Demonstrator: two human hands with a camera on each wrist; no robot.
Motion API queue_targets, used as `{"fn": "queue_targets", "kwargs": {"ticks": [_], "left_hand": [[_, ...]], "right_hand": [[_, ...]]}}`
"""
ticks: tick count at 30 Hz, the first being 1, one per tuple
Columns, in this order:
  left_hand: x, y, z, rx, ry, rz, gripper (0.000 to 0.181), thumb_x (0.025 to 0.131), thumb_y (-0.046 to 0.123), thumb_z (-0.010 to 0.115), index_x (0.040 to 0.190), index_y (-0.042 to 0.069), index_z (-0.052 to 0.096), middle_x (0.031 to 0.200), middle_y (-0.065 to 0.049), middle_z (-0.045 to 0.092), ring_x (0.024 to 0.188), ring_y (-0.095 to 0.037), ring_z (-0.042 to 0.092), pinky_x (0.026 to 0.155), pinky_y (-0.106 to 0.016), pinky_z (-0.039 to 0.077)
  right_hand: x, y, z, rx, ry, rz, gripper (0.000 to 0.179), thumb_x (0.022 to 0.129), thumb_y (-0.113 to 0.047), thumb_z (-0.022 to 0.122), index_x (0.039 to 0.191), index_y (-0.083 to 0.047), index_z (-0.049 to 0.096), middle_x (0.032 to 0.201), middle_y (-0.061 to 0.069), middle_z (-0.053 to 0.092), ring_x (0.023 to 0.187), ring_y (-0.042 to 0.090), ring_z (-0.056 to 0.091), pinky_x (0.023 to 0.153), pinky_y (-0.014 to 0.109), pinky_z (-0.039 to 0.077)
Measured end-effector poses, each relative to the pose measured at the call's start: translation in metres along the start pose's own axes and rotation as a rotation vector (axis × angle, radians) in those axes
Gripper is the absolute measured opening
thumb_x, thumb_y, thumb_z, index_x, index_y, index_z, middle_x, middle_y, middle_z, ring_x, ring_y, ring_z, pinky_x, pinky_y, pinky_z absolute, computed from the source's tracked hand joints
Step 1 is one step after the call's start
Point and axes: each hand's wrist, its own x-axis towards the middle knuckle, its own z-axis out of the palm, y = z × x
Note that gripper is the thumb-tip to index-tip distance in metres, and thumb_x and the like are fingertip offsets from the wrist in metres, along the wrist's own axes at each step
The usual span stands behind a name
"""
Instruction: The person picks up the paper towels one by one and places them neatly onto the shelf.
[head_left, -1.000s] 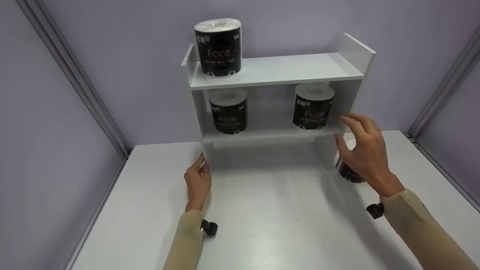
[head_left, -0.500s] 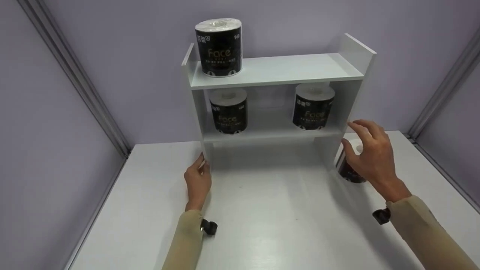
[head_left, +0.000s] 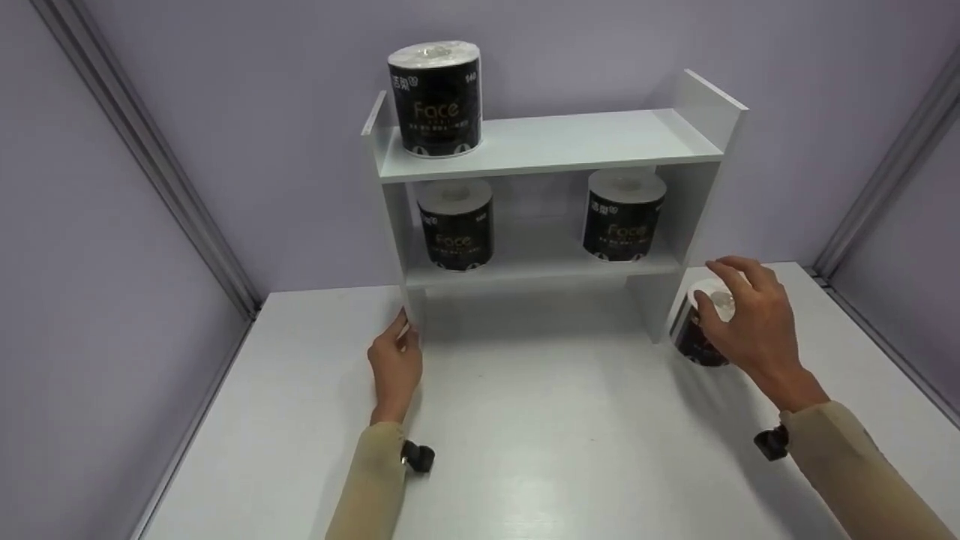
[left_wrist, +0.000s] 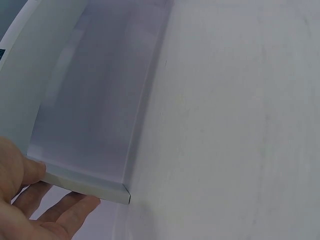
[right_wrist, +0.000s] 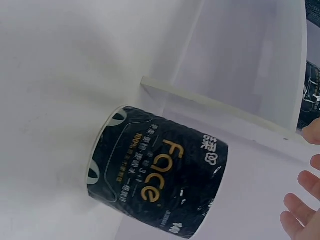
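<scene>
My left hand (head_left: 395, 367) pinches the lower front edge of the left side panel of a white two-tier shelf (head_left: 585, 142); the left wrist view shows the thumb (left_wrist: 31, 171) on one face and fingers on the other. My right hand (head_left: 754, 322), fingers spread in a loose curve, hovers over a black-wrapped toilet paper roll (right_wrist: 157, 170) on the table beside the shelf's right side. In the head view the hand partly hides this roll (head_left: 694, 337). Nothing sits between the right hand's fingers in the right wrist view.
One similar roll (head_left: 439, 101) stands on the shelf's top left. Two more, a left roll (head_left: 457, 232) and a right roll (head_left: 624, 221), stand on the middle board. The white table (head_left: 525, 442) is bounded by pale walls with metal corner rails.
My right hand has moved right and down, away from the shelf's right side panel to the roll on the table. My left hand keeps its grip on the left panel.
</scene>
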Motion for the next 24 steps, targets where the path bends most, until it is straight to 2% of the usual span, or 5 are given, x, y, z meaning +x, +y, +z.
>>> {"fn": "queue_targets", "kwargs": {"ticks": [15,24], "left_hand": [[-0.001,0.001,0.001,-0.004,0.005,-0.004,0.045,0.107,0.000,0.059,0.151,-0.006,0.053,0.153,-0.023,0.057,0.135,-0.038,0.063,0.107,-0.046,0.057],[0.000,0.000,0.000,-0.005,0.000,-0.014,0.044,0.107,0.000,0.059,0.151,-0.005,0.054,0.154,-0.023,0.056,0.135,-0.039,0.063,0.108,-0.046,0.057]], "right_hand": [[-0.016,0.024,0.006,-0.063,-0.022,-0.001,0.038,0.091,-0.005,0.079,0.127,0.003,0.072,0.126,0.025,0.068,0.115,0.050,0.063,0.093,0.068,0.050],[-0.022,0.040,0.007,-0.088,-0.066,-0.027,0.038,0.087,-0.008,0.082,0.123,0.003,0.074,0.125,0.025,0.068,0.113,0.050,0.062,0.090,0.069,0.050]]}}
